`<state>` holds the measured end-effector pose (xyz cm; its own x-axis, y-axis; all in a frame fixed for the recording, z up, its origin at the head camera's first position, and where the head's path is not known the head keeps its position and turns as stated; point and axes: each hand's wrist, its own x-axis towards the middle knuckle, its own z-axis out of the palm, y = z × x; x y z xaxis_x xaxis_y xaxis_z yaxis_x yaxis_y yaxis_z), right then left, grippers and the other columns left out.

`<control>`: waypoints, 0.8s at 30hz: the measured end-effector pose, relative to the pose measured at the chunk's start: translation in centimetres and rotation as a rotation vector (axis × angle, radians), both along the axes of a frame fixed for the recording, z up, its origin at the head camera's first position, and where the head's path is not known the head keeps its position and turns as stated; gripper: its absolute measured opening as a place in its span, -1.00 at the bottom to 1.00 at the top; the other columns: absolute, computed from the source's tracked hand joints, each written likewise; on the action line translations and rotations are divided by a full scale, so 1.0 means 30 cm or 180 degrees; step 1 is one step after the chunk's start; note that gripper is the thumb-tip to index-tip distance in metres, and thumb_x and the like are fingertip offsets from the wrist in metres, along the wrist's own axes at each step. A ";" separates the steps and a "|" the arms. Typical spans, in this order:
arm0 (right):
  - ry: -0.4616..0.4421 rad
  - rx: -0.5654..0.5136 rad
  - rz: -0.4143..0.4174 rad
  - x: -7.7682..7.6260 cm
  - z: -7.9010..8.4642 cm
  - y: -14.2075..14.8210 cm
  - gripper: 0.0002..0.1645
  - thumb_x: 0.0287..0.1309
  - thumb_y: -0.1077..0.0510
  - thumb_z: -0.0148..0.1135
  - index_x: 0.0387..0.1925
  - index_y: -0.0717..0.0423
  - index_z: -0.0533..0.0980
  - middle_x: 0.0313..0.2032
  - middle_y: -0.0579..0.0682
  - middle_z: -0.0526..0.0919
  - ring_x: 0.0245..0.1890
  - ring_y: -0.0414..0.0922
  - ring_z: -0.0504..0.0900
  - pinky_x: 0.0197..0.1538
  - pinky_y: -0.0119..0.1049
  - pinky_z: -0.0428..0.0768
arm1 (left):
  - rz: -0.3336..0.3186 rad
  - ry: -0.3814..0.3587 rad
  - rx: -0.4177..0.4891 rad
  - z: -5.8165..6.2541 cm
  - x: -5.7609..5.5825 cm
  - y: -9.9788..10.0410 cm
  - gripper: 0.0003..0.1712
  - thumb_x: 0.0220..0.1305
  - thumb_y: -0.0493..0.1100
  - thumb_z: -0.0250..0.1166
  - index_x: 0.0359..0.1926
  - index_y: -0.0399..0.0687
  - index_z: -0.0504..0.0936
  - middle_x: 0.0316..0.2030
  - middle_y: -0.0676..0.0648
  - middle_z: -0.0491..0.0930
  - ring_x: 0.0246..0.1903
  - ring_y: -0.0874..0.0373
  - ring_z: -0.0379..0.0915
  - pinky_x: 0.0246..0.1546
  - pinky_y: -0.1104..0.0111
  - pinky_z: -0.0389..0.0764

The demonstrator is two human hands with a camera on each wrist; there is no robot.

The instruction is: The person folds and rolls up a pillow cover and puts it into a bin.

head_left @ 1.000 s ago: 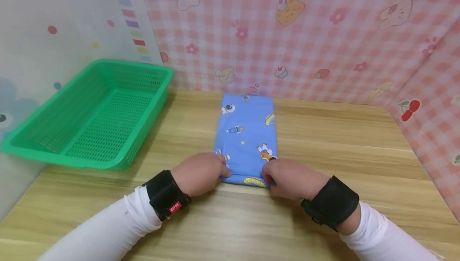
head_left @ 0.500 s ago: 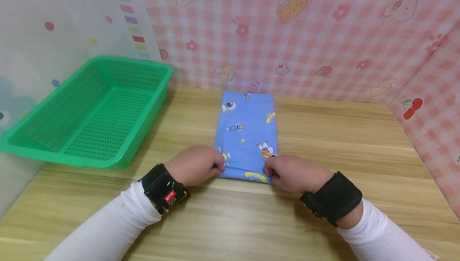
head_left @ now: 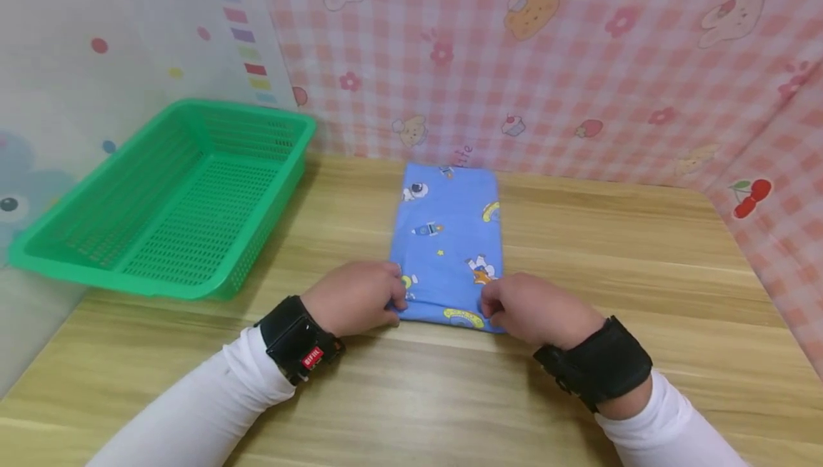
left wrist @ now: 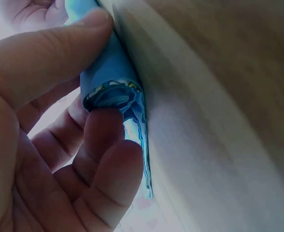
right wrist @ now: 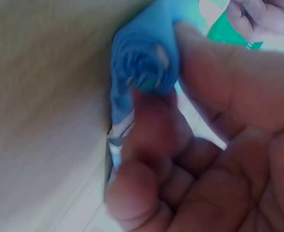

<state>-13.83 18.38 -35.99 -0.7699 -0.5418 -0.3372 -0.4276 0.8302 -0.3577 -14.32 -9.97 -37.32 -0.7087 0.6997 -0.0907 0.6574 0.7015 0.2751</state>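
Note:
A blue cloth printed with rockets and astronauts lies as a long strip on the table, its near end rolled up. My left hand holds the left end of the roll. In the left wrist view, the thumb lies along the rolled cloth while fingertips touch its spiral end. At the right end, my right hand grips the roll the same way. The right wrist view shows the coiled layers between thumb and fingers, somewhat blurred. The underside of the roll is hidden.
A green plastic basket with slotted walls stands at the left on the wooden table. Behind the cloth rises a pink checked wall, close to its far end. Another checked wall borders the table at the right.
Both hands stay at the ends of the roll while their fingers shift on it. The near edge has been rolled slightly away from me. The head view has also shifted a little.

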 end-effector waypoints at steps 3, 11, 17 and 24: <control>0.0192 0.0042 0.0011 0.012 0.002 -0.004 -0.75 0.30 0.29 0.35 -0.47 -0.05 0.57 -0.50 -0.16 0.52 -0.44 -0.19 0.44 -0.33 -0.33 0.43 | 0.0030 0.0008 0.0003 0.000 0.001 0.004 -0.87 0.23 -0.04 0.55 -0.22 0.08 0.85 -0.32 0.17 0.57 -0.31 0.29 0.51 -0.22 0.38 0.60; 0.0515 0.0019 0.0139 0.033 -0.002 -0.007 -0.82 0.20 0.29 0.44 -0.46 -0.03 0.69 -0.49 -0.19 0.64 -0.44 -0.25 0.49 -0.30 -0.29 0.58 | 0.0102 -0.0038 0.0021 -0.002 0.006 0.010 -0.90 0.24 -0.06 0.54 -0.24 0.08 0.84 -0.34 0.17 0.57 -0.34 0.31 0.47 -0.24 0.39 0.58; 0.0332 0.0037 0.0024 0.039 -0.006 -0.011 -0.80 0.09 0.14 0.61 -0.47 -0.04 0.66 -0.52 -0.20 0.56 -0.45 -0.20 0.44 -0.32 -0.30 0.48 | 0.0151 -0.0079 -0.0050 -0.001 0.009 0.017 -0.87 0.22 -0.03 0.57 -0.26 0.09 0.83 -0.36 0.17 0.55 -0.36 0.28 0.43 -0.26 0.38 0.55; 0.0520 0.0059 0.0073 0.041 -0.018 -0.020 -0.78 0.11 0.28 0.53 -0.48 0.00 0.61 -0.52 -0.17 0.54 -0.46 -0.19 0.42 -0.34 -0.32 0.46 | 0.0197 -0.0041 -0.0093 -0.002 0.011 0.021 -0.93 0.25 -0.09 0.54 -0.32 0.10 0.79 -0.39 0.15 0.49 -0.39 0.26 0.40 -0.31 0.39 0.50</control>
<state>-12.61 17.79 -36.51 -0.8028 -0.5546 -0.2188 -0.4976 0.8254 -0.2665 -13.99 -9.32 -37.37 -0.7492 0.6514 -0.1197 0.6090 0.7486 0.2620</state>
